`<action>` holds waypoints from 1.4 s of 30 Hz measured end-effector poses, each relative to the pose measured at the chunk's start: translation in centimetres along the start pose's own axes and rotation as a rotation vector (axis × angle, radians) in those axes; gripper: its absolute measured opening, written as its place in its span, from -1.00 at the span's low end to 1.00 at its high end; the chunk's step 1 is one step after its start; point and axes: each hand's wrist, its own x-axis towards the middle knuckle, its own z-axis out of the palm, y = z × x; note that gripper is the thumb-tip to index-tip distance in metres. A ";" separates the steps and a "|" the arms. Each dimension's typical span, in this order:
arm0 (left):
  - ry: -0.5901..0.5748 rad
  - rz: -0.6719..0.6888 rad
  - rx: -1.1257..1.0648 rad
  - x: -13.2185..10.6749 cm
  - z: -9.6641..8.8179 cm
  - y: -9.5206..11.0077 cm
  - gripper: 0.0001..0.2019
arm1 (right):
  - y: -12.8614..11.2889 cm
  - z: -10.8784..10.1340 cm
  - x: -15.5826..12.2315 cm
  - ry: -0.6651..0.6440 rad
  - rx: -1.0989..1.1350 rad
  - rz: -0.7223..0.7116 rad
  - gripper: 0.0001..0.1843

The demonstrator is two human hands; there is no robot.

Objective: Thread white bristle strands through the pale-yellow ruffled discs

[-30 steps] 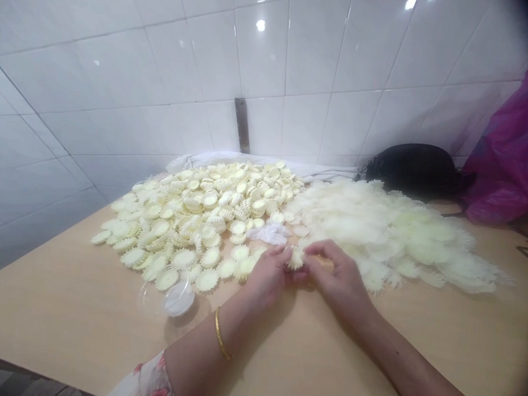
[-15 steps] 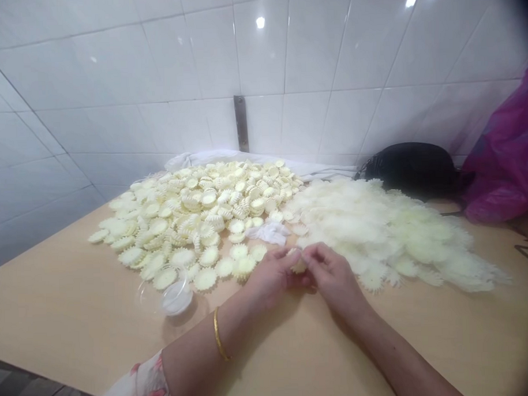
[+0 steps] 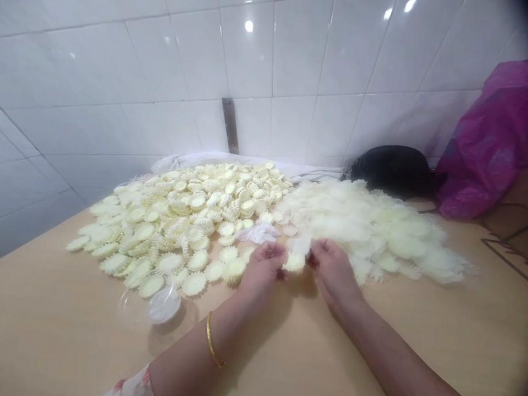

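While the left hand (image 3: 260,273) pinches its near edge, a pale scalloped piece (image 3: 295,262) sits between the two hands, above the table (image 3: 287,353). The left grip is narrow, thumb and fingers on the piece's left side. The right hand (image 3: 338,273) has its fingertips bunched at the opposite edge — whether they hold it or only lie beside it, I cannot tell.

Just beyond the fingers lies a crumpled white cloth (image 3: 259,233), in the gap between two piles. To the left spreads a heap of crimped pieces (image 3: 182,215), its nearest loose ones close to the left hand. To the right, a pile of translucent pieces (image 3: 377,223) reaches up to the right hand's knuckles, so sideways room is tight there. A clear cup (image 3: 164,306) stands near the heap's front edge, left of the forearm with the gold bracelet (image 3: 212,340).

The widest open room is on the near side: plain wood runs between the forearms and away to the left. At the far edge, a white sheet (image 3: 215,160) lies along the tiled wall (image 3: 164,68), while a black item (image 3: 390,170) and a magenta bag (image 3: 491,141) crowd the back right.
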 end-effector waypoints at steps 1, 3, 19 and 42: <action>0.017 0.021 0.019 -0.1 0.2 0.1 -0.84 | -0.1 0.2 -0.1 0.023 0.020 0.000 -0.71; 0.020 0.054 0.039 -0.4 0.6 0.2 -0.83 | -0.2 0.6 -0.3 0.065 0.069 0.004 -0.73; -0.005 -0.213 -0.281 -0.9 0.8 1.3 -0.98 | -1.8 -0.7 -0.8 -0.043 -0.540 -0.525 -0.84; -0.035 0.139 0.327 -0.7 -0.1 0.0 -0.77 | -1.6 -1.0 -0.7 -0.403 -0.239 0.082 -0.70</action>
